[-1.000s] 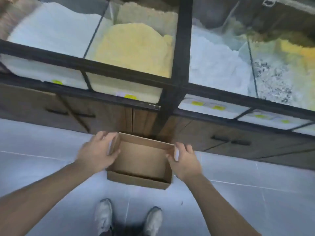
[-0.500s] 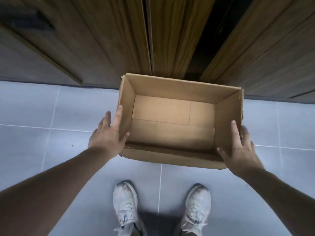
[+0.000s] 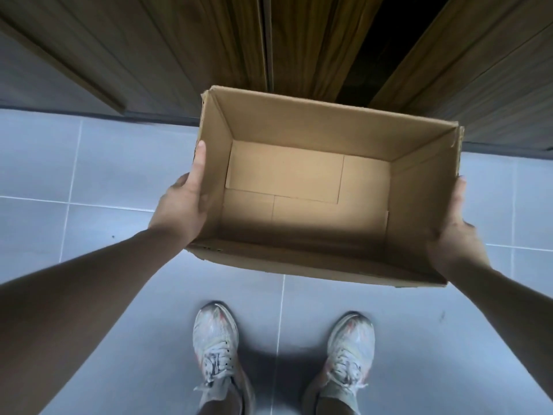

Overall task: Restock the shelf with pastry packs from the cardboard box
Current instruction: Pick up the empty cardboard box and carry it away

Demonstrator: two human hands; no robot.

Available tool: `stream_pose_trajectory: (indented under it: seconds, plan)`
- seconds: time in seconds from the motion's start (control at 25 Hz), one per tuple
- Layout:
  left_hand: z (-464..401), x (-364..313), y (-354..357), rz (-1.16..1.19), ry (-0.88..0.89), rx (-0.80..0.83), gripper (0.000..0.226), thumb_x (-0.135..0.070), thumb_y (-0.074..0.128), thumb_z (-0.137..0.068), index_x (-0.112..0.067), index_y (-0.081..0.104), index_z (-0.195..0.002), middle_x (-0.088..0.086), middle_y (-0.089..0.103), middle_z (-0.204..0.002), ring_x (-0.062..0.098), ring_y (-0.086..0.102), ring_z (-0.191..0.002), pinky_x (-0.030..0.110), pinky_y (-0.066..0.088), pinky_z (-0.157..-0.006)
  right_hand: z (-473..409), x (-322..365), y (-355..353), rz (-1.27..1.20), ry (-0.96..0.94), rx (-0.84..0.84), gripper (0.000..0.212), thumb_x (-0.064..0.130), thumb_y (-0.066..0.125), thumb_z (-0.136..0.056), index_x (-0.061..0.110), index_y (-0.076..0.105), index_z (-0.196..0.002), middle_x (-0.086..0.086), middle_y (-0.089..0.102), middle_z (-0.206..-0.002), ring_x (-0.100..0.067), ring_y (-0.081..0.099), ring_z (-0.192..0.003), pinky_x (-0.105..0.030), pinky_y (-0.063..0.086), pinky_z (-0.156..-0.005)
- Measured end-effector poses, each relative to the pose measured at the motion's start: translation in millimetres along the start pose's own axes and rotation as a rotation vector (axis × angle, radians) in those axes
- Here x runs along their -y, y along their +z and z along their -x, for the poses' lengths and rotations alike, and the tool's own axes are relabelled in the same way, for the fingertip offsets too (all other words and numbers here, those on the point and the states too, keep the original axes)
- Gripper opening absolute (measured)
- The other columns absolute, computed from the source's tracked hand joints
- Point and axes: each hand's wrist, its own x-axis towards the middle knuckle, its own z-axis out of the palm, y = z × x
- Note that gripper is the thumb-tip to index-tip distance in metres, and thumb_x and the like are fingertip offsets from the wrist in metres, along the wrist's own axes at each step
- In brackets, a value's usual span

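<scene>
The cardboard box (image 3: 329, 127) is open at the top and has nothing inside; only its bare brown bottom flaps show. No pastry packs are in view. My left hand (image 3: 182, 205) presses against the outside of the box's left wall, thumb lying straight along the rim. On the opposite side my right hand (image 3: 449, 232) presses the right wall, thumb pointing up the edge. The fingers of both hands are hidden behind the walls. The box sits between my palms above the floor, in front of my feet.
Wooden cabinet doors (image 3: 179, 40) run along the top, with a dark gap (image 3: 383, 46) where one stands ajar behind the box. Grey floor tiles (image 3: 89, 175) lie below. My two white shoes (image 3: 215, 333) (image 3: 350, 339) stand just behind the box.
The view dropped from the shelf bins to the floor. My hands left the box rim, hovered open beside it, and now press its side walls; the box looks nearer.
</scene>
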Motion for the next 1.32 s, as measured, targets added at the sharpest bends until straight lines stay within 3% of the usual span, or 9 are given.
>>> stream_pose_trajectory:
  seconds: [0.08, 0.2, 0.32, 0.44, 0.68, 0.96, 1.16, 1.32]
  plan:
    - [21.9, -2.5, -22.0, 0.046, -0.062, -0.018, 0.091, -0.007, 0.048, -0.102, -0.041, -0.015, -0.159, 0.022, 0.059, -0.123, 0.031, 0.050, -0.087, 0.049, 0.047, -0.087, 20.9, 7.4, -15.4, 0.011, -0.032, 0.050, 0.106, 0.007, 0.054, -0.096, 0.041, -0.026, -0.156, -0.038, 0.064, -0.106, -0.052, 0.062, -0.088, -0.052, 0.048, -0.082]
    - [61.7, 7.2, -70.8, 0.076, -0.180, -0.038, 0.091, -0.005, 0.048, -0.101, -0.042, -0.011, -0.160, 0.024, 0.058, -0.132, 0.043, 0.057, -0.101, 0.052, 0.047, -0.091, 62.3, 30.7, -53.0, 0.026, -0.100, 0.108, 0.106, 0.009, 0.054, -0.096, 0.044, -0.028, -0.154, -0.035, 0.066, -0.107, -0.053, 0.063, -0.093, -0.050, 0.050, -0.081]
    - [110.2, 22.5, -137.6, 0.122, -0.265, -0.084, 0.093, -0.006, 0.048, -0.099, -0.047, -0.011, -0.158, 0.025, 0.063, -0.117, 0.037, 0.050, -0.085, 0.044, 0.043, -0.078, 107.9, 66.9, -111.2, 0.060, -0.178, 0.135, 0.107, 0.011, 0.054, -0.096, 0.041, -0.029, -0.155, -0.029, 0.065, -0.099, -0.047, 0.064, -0.089, -0.040, 0.042, -0.072]
    - [157.9, 30.5, -203.8, 0.149, -0.328, -0.139, 0.097, -0.003, 0.050, -0.096, -0.048, -0.011, -0.158, 0.024, 0.066, -0.113, 0.045, 0.060, -0.089, 0.046, 0.049, -0.080, 143.8, 107.1, -171.6, 0.109, -0.278, 0.163, 0.110, 0.011, 0.053, -0.093, 0.042, -0.036, -0.152, -0.016, 0.055, -0.085, -0.039, 0.057, -0.075, -0.038, 0.040, -0.069]
    - [282.3, 9.0, -354.4, 0.263, -0.424, -0.298, 0.104, 0.001, 0.050, -0.089, -0.050, -0.010, -0.157, 0.019, 0.066, -0.114, 0.045, 0.063, -0.099, 0.047, 0.053, -0.084, 231.1, 179.0, -330.4, 0.201, -0.501, 0.132, 0.118, 0.009, 0.055, -0.090, 0.042, -0.044, -0.146, -0.015, 0.056, -0.082, -0.034, 0.053, -0.068, -0.040, 0.045, -0.068]
    - [455.7, -26.6, -495.7, 0.334, -0.500, -0.424, 0.107, 0.004, 0.048, -0.083, -0.046, -0.009, -0.158, 0.021, 0.067, -0.116, 0.042, 0.064, -0.101, 0.037, 0.047, -0.074, 365.1, 222.5, -489.1, 0.330, -0.729, 0.024, 0.119, 0.020, 0.056, -0.091, 0.041, -0.049, -0.142, -0.014, 0.060, -0.087, -0.031, 0.061, -0.070, -0.038, 0.047, -0.069]
    - [555.3, -5.6, -585.4, 0.341, -0.628, -0.569, 0.106, 0.002, 0.048, -0.082, -0.047, -0.008, -0.159, 0.017, 0.064, -0.094, 0.036, 0.060, -0.083, 0.035, 0.044, -0.067, 461.5, 305.0, -562.9, 0.378, -0.961, -0.043, 0.117, 0.021, 0.059, -0.090, 0.037, -0.040, -0.150, -0.010, 0.066, -0.090, -0.027, 0.067, -0.074, -0.036, 0.052, -0.070]
    - [631.0, 43.9, -637.3, 0.360, -0.753, -0.715, 0.105, -0.001, 0.049, -0.085, -0.051, -0.009, -0.157, 0.015, 0.064, -0.090, 0.035, 0.058, -0.079, 0.038, 0.047, -0.067, 539.5, 409.0, -589.7, 0.388, -1.136, -0.116, 0.113, 0.017, 0.058, -0.089, 0.035, -0.034, -0.154, -0.006, 0.063, -0.080, -0.026, 0.064, -0.072, -0.038, 0.056, -0.070]
